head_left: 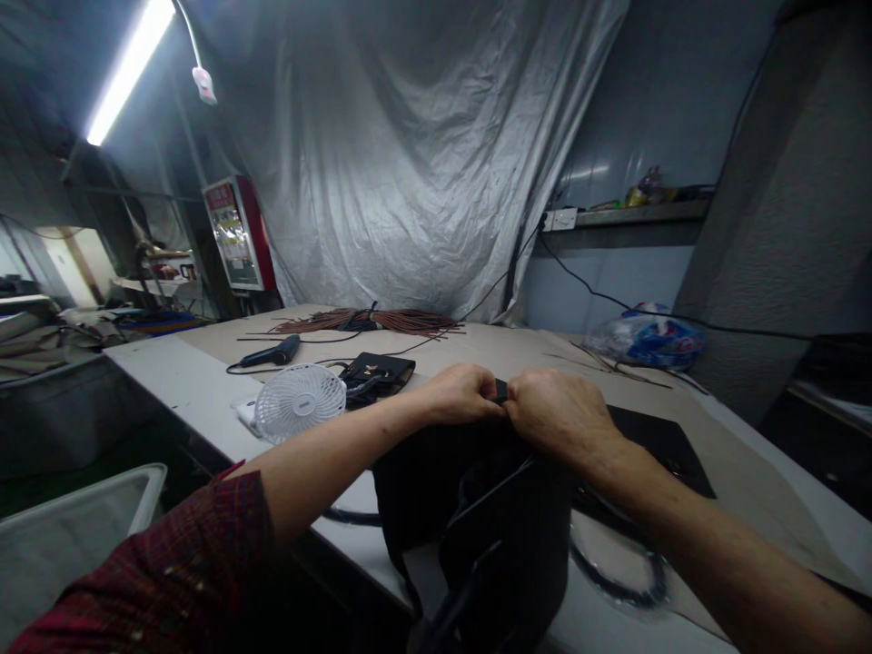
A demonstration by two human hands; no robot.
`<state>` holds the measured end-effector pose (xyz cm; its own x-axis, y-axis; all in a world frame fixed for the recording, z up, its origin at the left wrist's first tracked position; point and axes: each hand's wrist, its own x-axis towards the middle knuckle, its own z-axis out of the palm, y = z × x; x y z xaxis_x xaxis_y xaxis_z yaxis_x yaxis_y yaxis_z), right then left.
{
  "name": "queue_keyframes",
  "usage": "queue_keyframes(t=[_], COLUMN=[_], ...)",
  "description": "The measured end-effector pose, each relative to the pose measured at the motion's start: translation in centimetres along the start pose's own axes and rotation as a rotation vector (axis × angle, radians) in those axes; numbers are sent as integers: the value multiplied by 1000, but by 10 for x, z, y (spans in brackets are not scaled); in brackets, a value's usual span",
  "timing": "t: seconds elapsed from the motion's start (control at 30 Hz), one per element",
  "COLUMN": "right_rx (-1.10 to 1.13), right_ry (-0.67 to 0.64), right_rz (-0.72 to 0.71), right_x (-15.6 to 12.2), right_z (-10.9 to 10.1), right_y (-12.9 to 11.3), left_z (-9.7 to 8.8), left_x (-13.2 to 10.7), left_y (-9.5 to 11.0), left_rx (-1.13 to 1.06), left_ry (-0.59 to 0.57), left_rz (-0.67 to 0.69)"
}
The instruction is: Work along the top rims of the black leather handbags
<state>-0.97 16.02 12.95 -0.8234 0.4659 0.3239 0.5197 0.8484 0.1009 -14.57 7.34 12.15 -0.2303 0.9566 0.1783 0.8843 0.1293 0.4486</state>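
Observation:
A black bag [504,554] hangs at the table's near edge, its upper edge between my two hands. My left hand [464,396] pinches that edge with curled fingers. Right beside it, my right hand [555,407] grips the same edge in a closed fist. The bag's dark folds hide details of its inside. Under my right forearm lies another flat black bag piece [658,440], with a plastic-wrapped curved handle [637,595] near it. Beyond my left wrist rests a small black handbag [380,370] with a metal clasp.
A white fan [300,401] stands left of my left forearm. Behind it lie a black handheld device [276,351] with a cord and a bundle of brown strips [409,321]. A blue-and-white plastic bag [658,341] sits back right. A white bin [88,518] stands lower left.

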Motion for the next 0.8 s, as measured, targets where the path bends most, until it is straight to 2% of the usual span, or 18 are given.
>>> queue_keyframes(t=[0.1,0.23,0.3,0.43,0.5,0.57,0.7,0.8], right_rx=[121,538,690,826,860,829,710,686], right_ry=[2,207,286,267,245,249,268,183], right_rz=[-2,-4,40,95,59,0,-83,-44], right_x=[0,-13,-23,-46,-59,-69,-73,-65], right_z=[-1,-8,-13,-12,-6,5,35,48], right_y=[5,12,14,9,1,-9,-22,-18], left_z=[0,-19,-29,-35,-33,-30,-31,-35], left_x=[1,-10,-18,-33,-39,-43,-46,-48], left_y=[5,3,-5,-32,-46,-57,-65,-60], left_rx=[143,170,148,64,21,12,122,309], left_ry=[94,171,213,346,415,436,339,301], left_rz=[9,-186,-301,-500,-572,-613,-610,-555])
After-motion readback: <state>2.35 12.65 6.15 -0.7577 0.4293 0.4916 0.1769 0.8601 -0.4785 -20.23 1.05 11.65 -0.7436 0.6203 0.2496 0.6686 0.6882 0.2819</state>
